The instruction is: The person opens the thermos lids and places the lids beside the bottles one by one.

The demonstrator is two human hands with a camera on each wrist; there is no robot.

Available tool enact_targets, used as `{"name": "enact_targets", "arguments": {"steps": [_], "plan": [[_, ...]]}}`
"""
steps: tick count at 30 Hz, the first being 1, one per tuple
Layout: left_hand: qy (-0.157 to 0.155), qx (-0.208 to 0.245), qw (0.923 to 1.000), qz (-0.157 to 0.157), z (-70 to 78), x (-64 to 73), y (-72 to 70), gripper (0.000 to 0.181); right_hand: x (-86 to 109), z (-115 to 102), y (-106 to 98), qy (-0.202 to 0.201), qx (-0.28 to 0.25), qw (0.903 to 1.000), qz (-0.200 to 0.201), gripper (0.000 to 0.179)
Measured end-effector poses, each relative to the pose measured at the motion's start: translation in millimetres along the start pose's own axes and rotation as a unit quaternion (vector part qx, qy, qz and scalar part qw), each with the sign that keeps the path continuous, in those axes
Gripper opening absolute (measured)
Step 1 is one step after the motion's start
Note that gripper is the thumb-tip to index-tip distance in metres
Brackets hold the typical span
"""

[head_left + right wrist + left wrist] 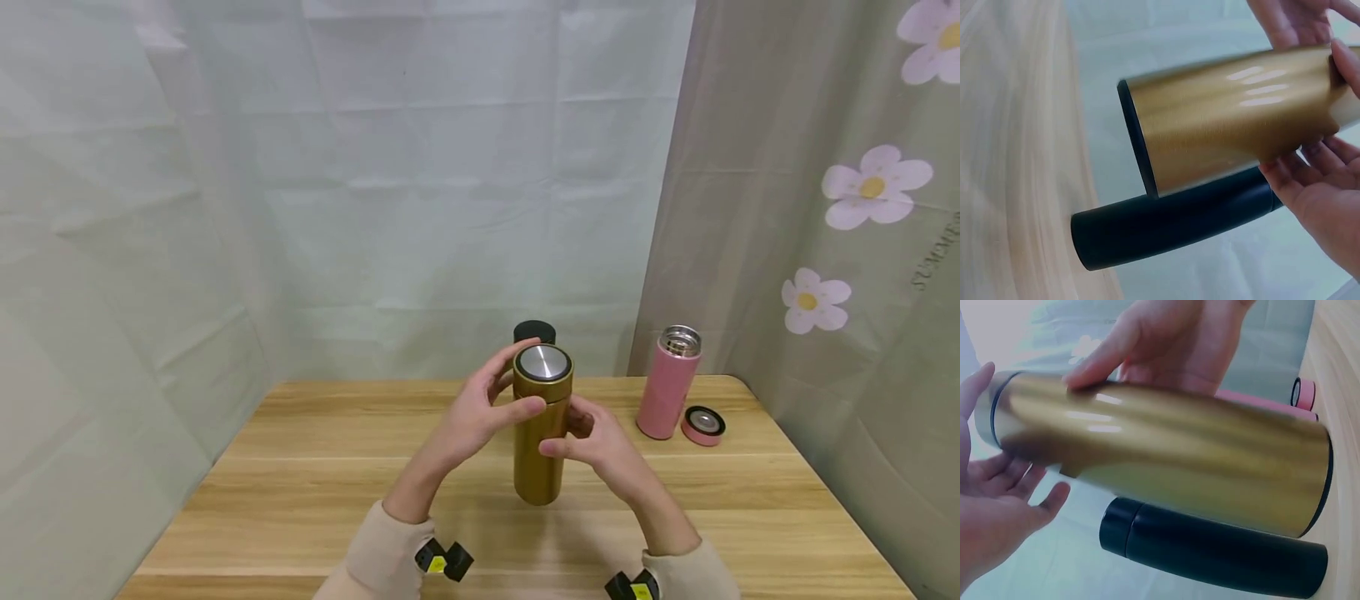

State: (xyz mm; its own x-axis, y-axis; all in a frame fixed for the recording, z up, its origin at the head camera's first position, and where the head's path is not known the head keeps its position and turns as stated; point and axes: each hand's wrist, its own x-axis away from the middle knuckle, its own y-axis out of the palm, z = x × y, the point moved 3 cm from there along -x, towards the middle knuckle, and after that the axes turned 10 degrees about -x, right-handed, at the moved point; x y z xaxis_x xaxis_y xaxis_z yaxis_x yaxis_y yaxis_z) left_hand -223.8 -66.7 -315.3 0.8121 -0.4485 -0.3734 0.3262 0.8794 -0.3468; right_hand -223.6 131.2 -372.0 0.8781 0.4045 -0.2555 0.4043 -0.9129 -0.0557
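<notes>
A gold thermos bottle (pixel 538 454) with a silver-topped lid (pixel 544 363) stands upright between both hands. My left hand (pixel 480 412) holds it round the lid from the left, thumb in front and fingers behind. Lower on the body, my right hand (pixel 603 446) grips it from the right, its thumb across the front. In the right wrist view, the gold bottle's dark base (pixel 1138 140) shows higher above the table than the base of the black bottle (pixel 1166 222). That black bottle stands just behind, mostly hidden in the head view except for its dark cap (pixel 534 332).
At the right back of the wooden table (pixel 337 500) stands an open pink thermos bottle (pixel 667 392) with a bare steel mouth. Its pink lid (pixel 703 425) lies beside it on the tabletop. Pale curtains (pixel 450 208) hang behind and along both sides.
</notes>
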Motion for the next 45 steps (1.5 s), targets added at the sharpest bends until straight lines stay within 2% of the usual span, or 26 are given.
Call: {"name": "enact_targets", "arguments": {"steps": [4, 10, 17, 28, 31, 39, 45], "plan": [[0.006, 0.025, 0.9987, -0.043, 1.6, -1.8, -3.8, 0.081, 1.4, -3.2, -1.7, -0.009, -0.007, 0.9996, -0.026, 0.053], [0.007, 0.034, 0.9973, -0.065, 3.6, -3.3, -5.7, 0.079, 0.8, -4.0, -1.2, -0.025, -0.011, 0.9986, -0.046, 0.052], [0.009, 0.033, 0.9985, -0.044, 3.8, -4.3, -3.1, 0.080, 0.7, -2.1, -1.4, -0.018, -0.014, 0.9990, -0.038, 0.050], [-0.003, 0.012, 0.9998, 0.015, 4.9, -5.7, 1.0, 0.074, 0.7, -4.4, 1.4, -0.007, -0.004, 1.0000, 0.003, 0.055], [-0.006, 0.008, 0.9997, 0.021, 3.8, -5.9, 0.5, 0.074, -0.3, -3.8, 2.4, -0.008, -0.002, 0.9999, 0.009, 0.055], [-0.002, 0.019, 0.9995, -0.025, 4.0, -5.6, -3.5, 0.081, 0.3, -3.8, 0.6, -0.004, -0.008, 0.9999, 0.008, 0.053], [0.008, 0.046, 0.9971, -0.060, 3.1, -5.7, -5.9, 0.079, 0.9, -4.0, -0.7, -0.020, -0.011, 0.9990, -0.039, 0.050]]}}
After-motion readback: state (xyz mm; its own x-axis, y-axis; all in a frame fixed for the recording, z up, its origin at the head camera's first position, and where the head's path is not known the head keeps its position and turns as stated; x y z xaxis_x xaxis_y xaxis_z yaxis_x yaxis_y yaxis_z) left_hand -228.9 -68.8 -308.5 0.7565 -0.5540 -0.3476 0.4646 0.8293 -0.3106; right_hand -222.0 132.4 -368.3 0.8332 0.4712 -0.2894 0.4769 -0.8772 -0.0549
